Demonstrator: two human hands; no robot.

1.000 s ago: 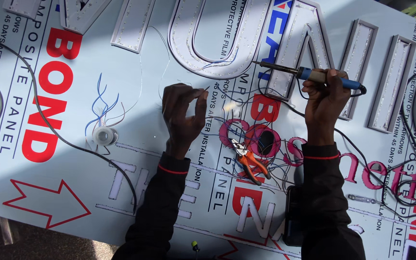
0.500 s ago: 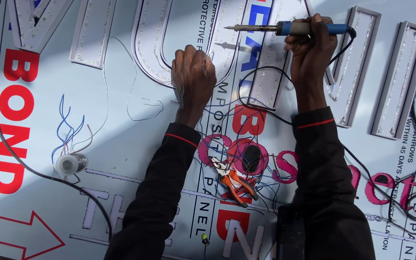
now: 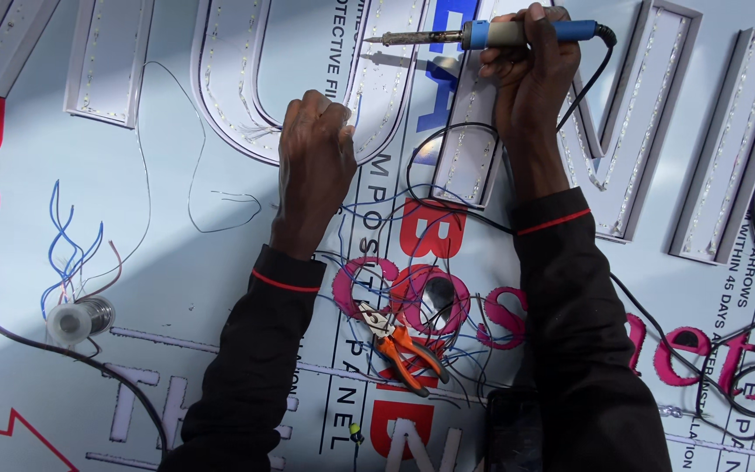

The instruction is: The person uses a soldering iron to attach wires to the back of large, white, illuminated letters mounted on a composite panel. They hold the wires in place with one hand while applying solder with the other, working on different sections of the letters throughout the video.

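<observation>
My right hand grips a blue-handled soldering iron, tip pointing left above the white channel letters fixed on the pale sign panel. My left hand rests fingers-down on the rim of a curved letter, pinching thin wires there; what it holds is too small to tell. Both arms wear black sleeves with red trim. The iron's black cord loops down across the panel.
Orange-handled pliers lie among tangled wires between my forearms. A solder spool sits at the left beside blue wires. More raised letters stand to the right, and black cables run there.
The view has shifted so my hands sit higher and further left on the sign. My left hand has moved up onto the curved letter's rim. The right hand still holds the iron level.
</observation>
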